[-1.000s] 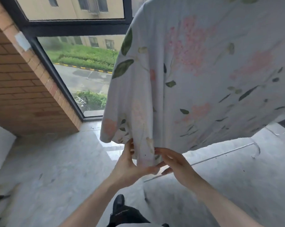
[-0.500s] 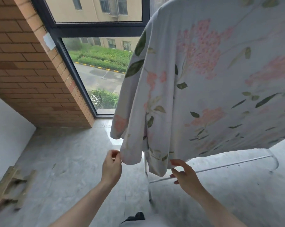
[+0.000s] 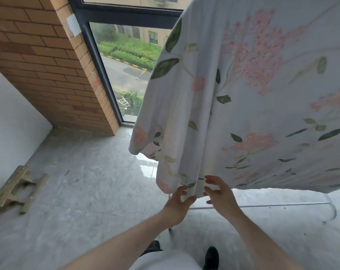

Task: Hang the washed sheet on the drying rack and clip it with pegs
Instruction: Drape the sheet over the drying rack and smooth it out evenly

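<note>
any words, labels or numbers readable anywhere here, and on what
None can be read.
The white patch on the brick wall is blank.
The floral sheet shows only printed flowers and leaves, no visible tag or lettering.
The building outside the window shows no sign.

Hands (image 3: 200,199) closer together at hem (image 3: 192,189)

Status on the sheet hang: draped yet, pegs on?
Done: the floral sheet already hangs draped from above; the rack's top is out of frame. In hand: the left hand pinches the bottom hem, while the right hand is open at the hem beside it, apparently straightening the corner. Left: no pegs visible on the sheet or in either hand, so clipping looks not yet done.
</note>
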Action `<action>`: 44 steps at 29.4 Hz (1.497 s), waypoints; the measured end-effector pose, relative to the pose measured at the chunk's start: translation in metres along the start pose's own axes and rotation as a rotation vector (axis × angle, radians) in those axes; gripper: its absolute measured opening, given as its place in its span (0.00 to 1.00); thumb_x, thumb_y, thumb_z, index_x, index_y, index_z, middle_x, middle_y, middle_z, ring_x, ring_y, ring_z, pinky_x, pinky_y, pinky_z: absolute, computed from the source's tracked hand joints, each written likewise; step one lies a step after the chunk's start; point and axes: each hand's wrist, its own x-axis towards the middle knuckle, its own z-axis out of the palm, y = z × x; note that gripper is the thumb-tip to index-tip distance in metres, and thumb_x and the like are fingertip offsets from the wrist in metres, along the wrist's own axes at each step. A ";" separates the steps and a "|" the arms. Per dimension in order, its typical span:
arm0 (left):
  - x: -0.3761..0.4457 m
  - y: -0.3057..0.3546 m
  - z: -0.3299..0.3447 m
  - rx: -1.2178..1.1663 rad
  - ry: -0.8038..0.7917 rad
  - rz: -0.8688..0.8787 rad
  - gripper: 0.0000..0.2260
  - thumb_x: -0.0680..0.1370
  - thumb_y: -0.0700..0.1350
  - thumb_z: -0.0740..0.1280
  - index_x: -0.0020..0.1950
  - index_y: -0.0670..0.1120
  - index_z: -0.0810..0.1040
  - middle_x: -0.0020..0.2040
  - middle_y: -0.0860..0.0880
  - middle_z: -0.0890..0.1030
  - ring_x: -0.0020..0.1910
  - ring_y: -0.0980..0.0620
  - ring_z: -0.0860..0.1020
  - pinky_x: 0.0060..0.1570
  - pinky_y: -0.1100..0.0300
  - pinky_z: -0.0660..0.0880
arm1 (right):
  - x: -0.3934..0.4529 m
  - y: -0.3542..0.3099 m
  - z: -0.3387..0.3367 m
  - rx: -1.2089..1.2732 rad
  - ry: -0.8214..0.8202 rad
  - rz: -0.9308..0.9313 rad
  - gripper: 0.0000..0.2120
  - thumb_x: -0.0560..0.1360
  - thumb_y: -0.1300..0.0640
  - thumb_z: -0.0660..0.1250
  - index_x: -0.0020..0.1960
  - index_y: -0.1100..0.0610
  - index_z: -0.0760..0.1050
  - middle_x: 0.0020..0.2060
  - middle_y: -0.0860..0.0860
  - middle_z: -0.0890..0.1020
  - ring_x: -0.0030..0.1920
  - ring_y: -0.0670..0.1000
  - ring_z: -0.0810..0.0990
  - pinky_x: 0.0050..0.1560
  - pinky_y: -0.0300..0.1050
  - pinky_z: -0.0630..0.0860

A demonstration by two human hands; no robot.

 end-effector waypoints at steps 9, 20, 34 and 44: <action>0.093 0.030 0.031 -0.334 0.458 -0.079 0.50 0.61 0.55 0.72 0.82 0.50 0.58 0.76 0.51 0.69 0.70 0.42 0.74 0.69 0.46 0.73 | 0.022 0.020 -0.098 -0.055 -0.127 -0.049 0.17 0.79 0.64 0.69 0.63 0.49 0.77 0.59 0.45 0.81 0.48 0.58 0.84 0.35 0.38 0.80; 0.071 0.038 0.087 -0.081 0.885 0.091 0.08 0.75 0.50 0.75 0.42 0.48 0.81 0.49 0.50 0.83 0.51 0.49 0.80 0.51 0.59 0.74 | 0.038 0.049 -0.174 -0.141 -0.253 -0.093 0.16 0.79 0.64 0.69 0.62 0.47 0.77 0.58 0.45 0.82 0.39 0.46 0.84 0.35 0.38 0.80; -0.018 0.061 0.069 -0.548 0.437 0.225 0.16 0.63 0.45 0.75 0.46 0.37 0.81 0.45 0.44 0.84 0.49 0.45 0.80 0.56 0.52 0.74 | 0.043 -0.033 -0.108 -0.172 -0.501 -0.368 0.10 0.80 0.51 0.70 0.59 0.39 0.79 0.50 0.33 0.83 0.45 0.42 0.84 0.48 0.46 0.83; -0.027 0.118 0.022 -0.083 0.845 0.423 0.10 0.77 0.48 0.75 0.45 0.43 0.81 0.32 0.56 0.79 0.31 0.58 0.74 0.37 0.65 0.72 | 0.048 -0.041 -0.109 -0.136 -0.535 -0.370 0.16 0.83 0.62 0.63 0.56 0.41 0.80 0.51 0.42 0.85 0.46 0.49 0.85 0.47 0.42 0.83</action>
